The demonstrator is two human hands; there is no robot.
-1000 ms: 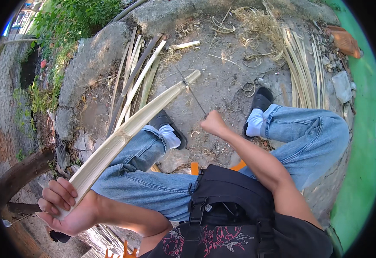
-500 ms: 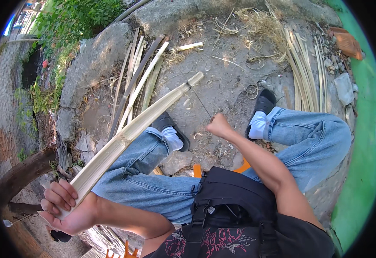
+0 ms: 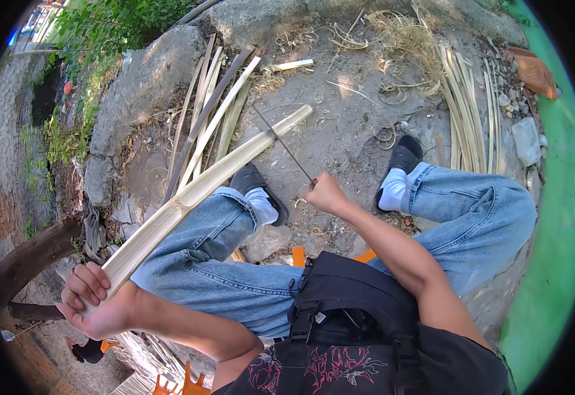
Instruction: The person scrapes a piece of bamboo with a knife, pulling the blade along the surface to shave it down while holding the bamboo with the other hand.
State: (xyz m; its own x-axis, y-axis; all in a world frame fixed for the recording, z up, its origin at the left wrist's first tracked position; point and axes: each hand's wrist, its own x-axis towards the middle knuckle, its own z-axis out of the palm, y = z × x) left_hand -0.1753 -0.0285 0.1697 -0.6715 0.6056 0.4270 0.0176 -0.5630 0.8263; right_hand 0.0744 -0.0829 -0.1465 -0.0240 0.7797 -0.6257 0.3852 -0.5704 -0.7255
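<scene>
My left hand [image 3: 97, 299] is closed around the near end of a long, pale split bamboo strip [image 3: 183, 201]. The strip slants up and away to the right, over my left leg, its far end above the ground between my feet. In my closed right hand [image 3: 327, 195] is a thin dark knife [image 3: 292, 155], its handle hidden by my fingers. The blade lies across the strip a short way below the far tip, touching it or nearly so, and sticks out beyond its left edge.
Split bamboo strips [image 3: 203, 135] lie beyond my left foot, another bundle [image 3: 462, 112] at the far right. Curled shavings [image 3: 402, 49] litter the far ground. A rough stone edge [image 3: 152, 85] and a green wall [image 3: 557, 197] flank the space. Orange chair parts [image 3: 299, 255] show beneath me.
The knife blade has shifted a little down the bamboo strip from its far tip and turned. My right hand has moved slightly left, and my left hand slightly up and left with the strip.
</scene>
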